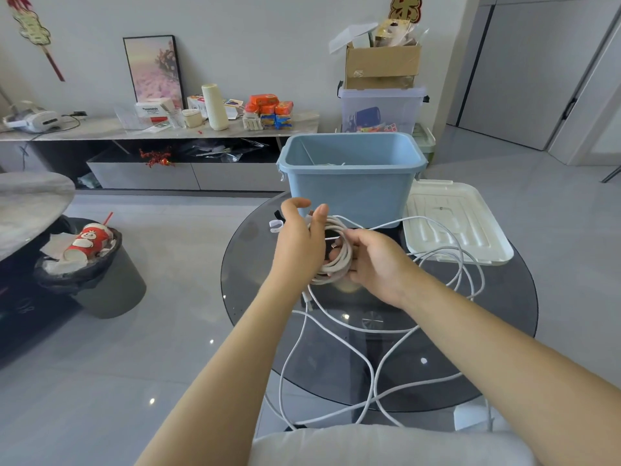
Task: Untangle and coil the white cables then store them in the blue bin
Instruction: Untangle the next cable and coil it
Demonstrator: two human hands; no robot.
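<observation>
A coil of white cable hangs above the round dark glass table, just in front of the blue bin. My left hand holds the coil with the loops wrapped around its palm, fingers curled above. My right hand grips the coil's right side. Loose white cable trails from the coil in tangled loops over the table toward me and to the right. The bin stands open at the table's far edge; something pale lies at its bottom.
The bin's white lid lies on the table right of the bin. A small white clip sits left of my left hand. A full grey trash can stands on the floor at left. Stacked boxes rise behind the bin.
</observation>
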